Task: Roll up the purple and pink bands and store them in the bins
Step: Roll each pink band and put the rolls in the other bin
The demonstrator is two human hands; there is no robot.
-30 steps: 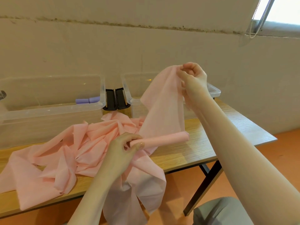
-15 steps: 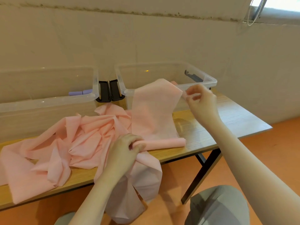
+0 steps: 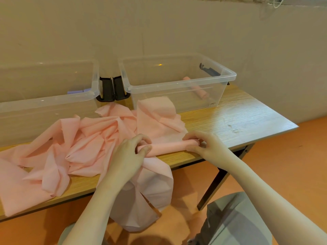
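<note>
A half-rolled pink band point(image 3: 168, 147) lies along the front edge of the wooden table point(image 3: 235, 121). My left hand point(image 3: 131, 154) grips its left end, fingers curled over the roll. My right hand point(image 3: 201, 144) pinches its right end. The loose length of this band point(image 3: 159, 119) runs flat toward the right clear bin point(image 3: 177, 85), which holds one rolled pink band point(image 3: 196, 89). A heap of loose pink bands point(image 3: 70, 144) covers the table's left half. The left clear bin point(image 3: 49, 101) holds rolled purple bands point(image 3: 76, 91).
Black bin latches point(image 3: 113, 89) sit between the two bins. A pale cloth point(image 3: 146, 197) hangs off the table's front edge over the orange floor. The wall stands right behind the bins. Bare tabletop shows to the right of the roll.
My right hand let go of the lifted band end and dropped down to the roll's right end. The loose band now lies flat on the table. The left hand stayed on the roll.
</note>
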